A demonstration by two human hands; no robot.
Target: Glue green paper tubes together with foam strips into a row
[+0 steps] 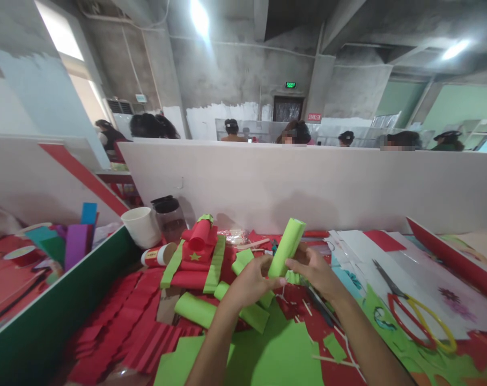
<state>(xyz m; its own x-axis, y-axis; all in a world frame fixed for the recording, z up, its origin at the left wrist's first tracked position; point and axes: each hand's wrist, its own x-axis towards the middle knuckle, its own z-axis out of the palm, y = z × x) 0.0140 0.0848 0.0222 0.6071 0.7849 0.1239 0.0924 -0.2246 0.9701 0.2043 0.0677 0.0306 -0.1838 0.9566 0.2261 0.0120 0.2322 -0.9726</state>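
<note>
A bright green paper roll point(288, 246) is held tilted above the table between my two hands. My left hand point(253, 279) grips its lower left end with thumb and fingers. On its right side, the fingers of my right hand point(314, 268) close around the lower half. Below and to the left lie more green paper rolls point(197, 310), partly behind my left forearm. Flat green paper sheets point(281, 348) spread under my forearms. To the left of my hands stands a red paper model point(195, 254) with green side strips and a gold star.
Pleated red paper strips point(134, 316) lie at left, beside a green divider point(62, 292). Behind them are a white cup point(142, 226) and a dark-lidded jar point(169, 217). Scissors point(414, 308) lie open at right on papers. A white partition point(308, 185) closes the back; several people sit beyond.
</note>
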